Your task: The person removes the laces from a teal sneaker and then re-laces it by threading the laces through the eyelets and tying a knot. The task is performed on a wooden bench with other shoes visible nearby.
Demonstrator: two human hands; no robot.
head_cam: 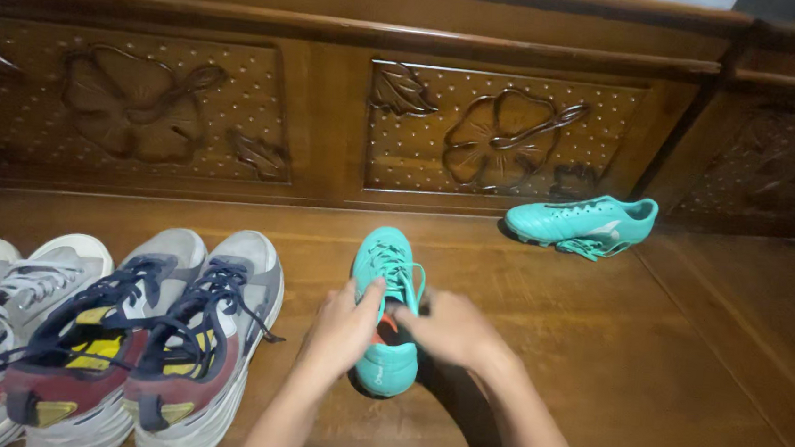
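hands at the laces of a teal boot

left hand [344, 328] fingers curl closed on the laces and side of the teal lace-up football boot [387, 310]. right hand [451, 329] fingers pinch the laces. the boot stands upright, mid-seat, on the brown wooden bench [670, 368]. a second teal boot [582, 223] lies by the carved floral backrest [508, 138]. grey, navy and maroon trainers [147, 336] stand left.

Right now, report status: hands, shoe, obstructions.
Both hands on teal shoe: left hand at the laces, right hand at the opening. Shoe upright on wooden bench. Second teal shoe apart, sneakers left; nothing blocking.
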